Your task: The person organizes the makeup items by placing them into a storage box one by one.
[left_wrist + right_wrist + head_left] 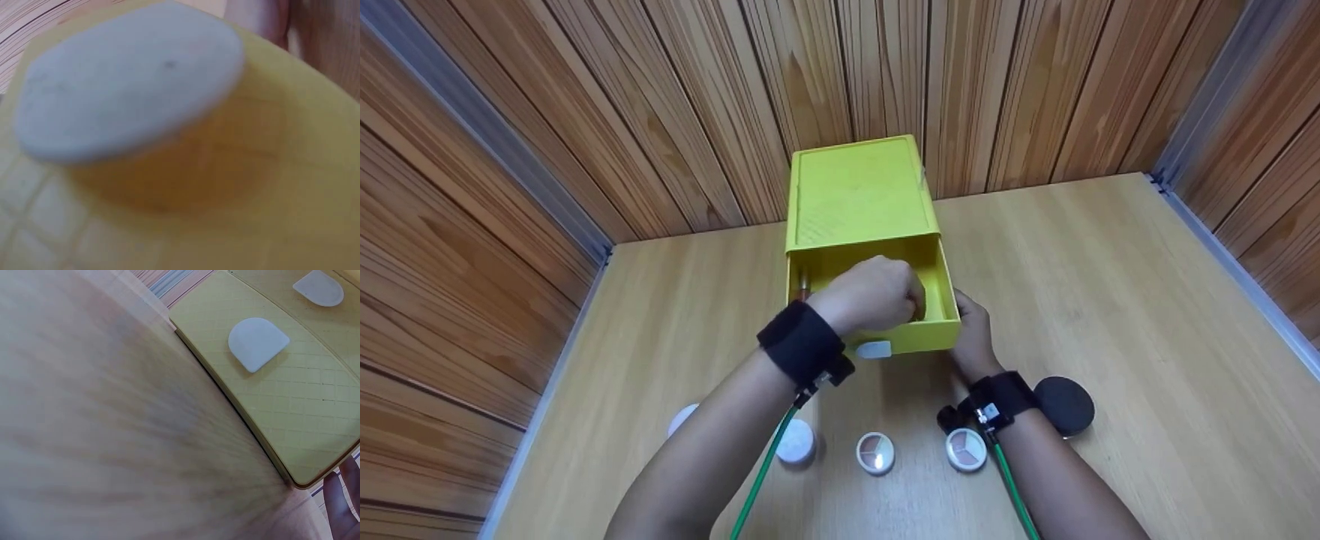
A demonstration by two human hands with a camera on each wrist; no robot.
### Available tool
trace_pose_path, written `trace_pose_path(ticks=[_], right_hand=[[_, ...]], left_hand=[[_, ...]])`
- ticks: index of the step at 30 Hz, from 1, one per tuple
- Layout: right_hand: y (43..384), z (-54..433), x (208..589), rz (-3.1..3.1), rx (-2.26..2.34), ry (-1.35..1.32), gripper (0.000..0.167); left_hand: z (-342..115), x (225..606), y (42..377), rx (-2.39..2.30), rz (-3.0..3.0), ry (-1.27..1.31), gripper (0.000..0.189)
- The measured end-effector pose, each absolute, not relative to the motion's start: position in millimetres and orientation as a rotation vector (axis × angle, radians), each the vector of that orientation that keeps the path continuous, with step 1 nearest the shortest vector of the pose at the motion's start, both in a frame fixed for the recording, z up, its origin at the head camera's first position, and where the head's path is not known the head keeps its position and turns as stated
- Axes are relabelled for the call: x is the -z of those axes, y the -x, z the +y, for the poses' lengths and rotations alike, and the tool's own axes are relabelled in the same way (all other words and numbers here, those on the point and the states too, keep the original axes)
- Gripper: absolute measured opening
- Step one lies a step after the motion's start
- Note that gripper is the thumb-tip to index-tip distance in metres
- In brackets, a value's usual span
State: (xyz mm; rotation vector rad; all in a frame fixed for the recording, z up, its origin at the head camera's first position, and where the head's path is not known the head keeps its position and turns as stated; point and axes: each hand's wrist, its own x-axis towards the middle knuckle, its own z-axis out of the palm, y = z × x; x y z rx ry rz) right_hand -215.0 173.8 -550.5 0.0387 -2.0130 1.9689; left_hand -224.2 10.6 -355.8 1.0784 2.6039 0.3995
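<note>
A yellow box (862, 193) stands against the back wall with its drawer (910, 337) pulled out. My left hand (870, 292) reaches over the front and down into the drawer, with its fingers curled downward; the fingertips and anything between them are hidden. Beside the left hand, a small slim tube (804, 283) lies at the drawer's left wall. My right hand (975, 341) grips the drawer's right side near the front corner; some of its fingers (336, 500) show past the panel's edge. A white tab (129, 79) on the drawer front fills much of the left wrist view.
Two small round palettes, one (875, 454) in the middle and one (966, 450) by the right wrist, lie on the table (1117, 300). White round containers (796, 441) sit at the left arm, one partly covered. A black disc (1065, 406) is beyond the right forearm.
</note>
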Motion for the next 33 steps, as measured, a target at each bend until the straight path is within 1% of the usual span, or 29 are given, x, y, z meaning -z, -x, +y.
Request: trace_pose_path(ticks=[3,9,14,16,19,21,25,29,31,33], right_hand=[[214,176,551,-2.019,-1.950,-0.042,0.018],[211,185,556,-2.034,-1.946,-0.041,0.024],[212,195,560,-1.998,-1.989,-0.035,0.023],[215,199,569,-1.963,-2.034,-0.021,0.024],[219,204,582,-1.896,-2.114,0.005,0.028],[222,206,586,-1.849,-2.175,0.039,0.027],[221,214,571,-1.804,-2.248,0.097,0.023],[218,226,547,-1.745,-2.337,0.091,0.036],[214,232,533,-1.753,-2.313,0.100,0.043],[208,237,521,-1.760,-2.269,0.098,0.045]], left_hand=[[8,354,222,-0.431,2.590,-1.083,0.025],[-7,352,210,-0.609,2.623,-1.144,0.023],[-29,355,201,-0.832,2.774,-1.364,0.018],[-38,362,198,-0.921,2.846,-1.465,0.017],[-53,378,195,-1.100,2.948,-1.516,0.019],[-62,390,193,-1.215,3.014,-1.484,0.022],[-74,416,193,-1.423,3.135,-1.300,0.021],[-81,443,193,-1.593,3.145,-1.070,0.022],[-82,454,192,-1.639,3.092,-1.017,0.023],[-84,465,190,-1.629,3.054,-1.013,0.024]])
